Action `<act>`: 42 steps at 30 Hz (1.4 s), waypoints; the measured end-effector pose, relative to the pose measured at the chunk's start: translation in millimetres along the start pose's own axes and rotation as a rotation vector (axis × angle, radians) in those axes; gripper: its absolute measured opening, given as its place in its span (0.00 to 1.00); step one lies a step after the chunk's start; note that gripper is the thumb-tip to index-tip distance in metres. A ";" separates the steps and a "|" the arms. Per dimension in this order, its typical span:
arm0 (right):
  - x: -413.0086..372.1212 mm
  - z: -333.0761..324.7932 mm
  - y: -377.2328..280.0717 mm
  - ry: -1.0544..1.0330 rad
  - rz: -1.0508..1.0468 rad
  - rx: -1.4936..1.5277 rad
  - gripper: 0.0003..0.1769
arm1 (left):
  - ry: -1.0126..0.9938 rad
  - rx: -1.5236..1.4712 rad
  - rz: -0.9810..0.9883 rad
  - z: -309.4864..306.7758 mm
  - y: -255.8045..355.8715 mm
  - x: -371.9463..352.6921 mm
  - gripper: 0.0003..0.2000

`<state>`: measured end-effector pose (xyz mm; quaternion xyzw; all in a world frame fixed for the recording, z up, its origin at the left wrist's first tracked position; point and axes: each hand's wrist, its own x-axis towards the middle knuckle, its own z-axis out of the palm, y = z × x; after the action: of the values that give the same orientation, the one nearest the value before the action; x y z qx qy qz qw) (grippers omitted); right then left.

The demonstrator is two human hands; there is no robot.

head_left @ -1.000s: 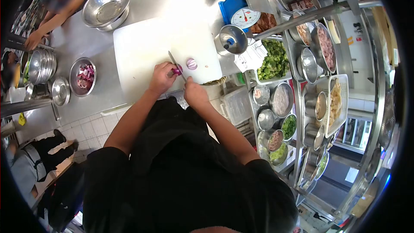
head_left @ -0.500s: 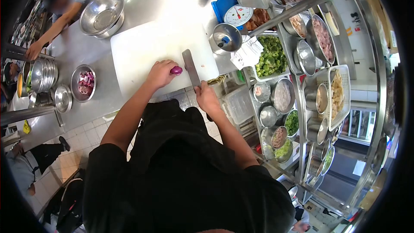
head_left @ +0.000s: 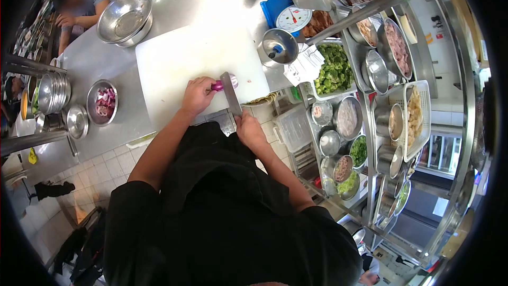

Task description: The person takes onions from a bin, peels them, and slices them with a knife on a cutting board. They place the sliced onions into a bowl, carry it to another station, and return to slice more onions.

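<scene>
On the white cutting board (head_left: 174,63) my left hand (head_left: 198,95) is closed on a purple onion (head_left: 216,86). A broad-bladed knife (head_left: 230,94) is in my right hand (head_left: 250,130), fingers wrapped round the handle. The blade stands at the onion's right side, and a pale cut piece (head_left: 234,81) shows just beyond it. A small scrap (head_left: 250,80) lies farther right on the board. To the left, a steel bowl (head_left: 91,115) holds cut purple onion.
A colander in a bowl (head_left: 145,24) stands behind the board at left. Back right are a blue scale (head_left: 271,8), a steel pot (head_left: 286,39) and paper slips (head_left: 304,66). Racks of ingredient containers (head_left: 352,82) line the right. A co-worker (head_left: 98,0) is across the table.
The knife has moved left to the onion, and a pale piece now shows on the blade's far side. The co-worker at the back left has drawn an arm in.
</scene>
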<state>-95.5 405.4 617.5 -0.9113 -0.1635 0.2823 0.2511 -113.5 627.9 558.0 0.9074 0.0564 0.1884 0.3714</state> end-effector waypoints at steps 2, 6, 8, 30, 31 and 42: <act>5.9 8.6 3.4 0.003 -0.018 -0.038 0.14 | -0.013 -0.005 -0.015 0.1 -1.1 -0.9 0.14; 29.5 31.6 9.7 0.028 -0.052 -0.091 0.13 | -0.027 -0.057 -0.067 2.2 -2.9 -0.6 0.13; 30.3 24.8 4.1 0.030 -0.058 -0.119 0.14 | -0.046 -0.115 -0.126 10.6 -14.8 -4.7 0.12; 17.7 5.1 -20.0 -0.020 -0.062 -0.237 0.14 | 0.006 0.079 -0.041 7.7 3.5 -1.1 0.14; 13.5 -2.0 -19.4 0.030 -0.046 -0.211 0.14 | 0.025 0.094 -0.028 1.3 15.2 0.4 0.14; -10.2 -39.5 30.8 0.236 0.130 0.092 0.16 | -0.435 0.145 0.062 46.4 22.7 83.3 0.10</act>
<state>-75.1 361.3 633.2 -0.9344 -0.0602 0.1963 0.2911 -19.7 601.4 568.5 0.9522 -0.0394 -0.0051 0.3028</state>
